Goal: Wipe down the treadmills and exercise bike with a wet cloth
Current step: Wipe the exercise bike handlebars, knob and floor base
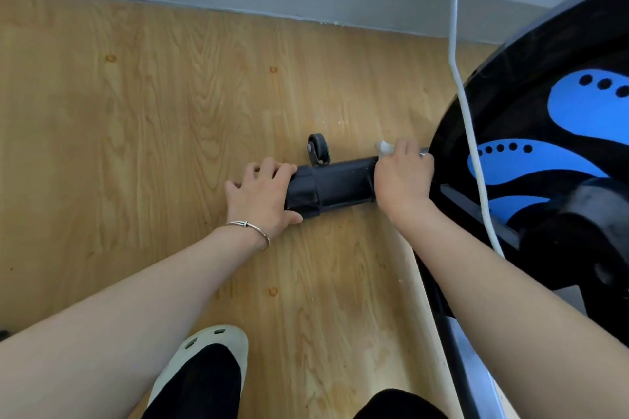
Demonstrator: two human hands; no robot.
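Wooden floor; pale shoe at bottom edge. Left hand, thin bracelet on wrist: fingers draped over top of black end cap, thumb along its near edge, little finger splayed toward floor. Small caster wheel just behind cap. Black stabiliser bar lies across floor between hands. Right hand: fingers curled over bar, clutching white cloth against it where bar meets exercise bike. White cord hangs in front of black-and-blue flywheel cover.
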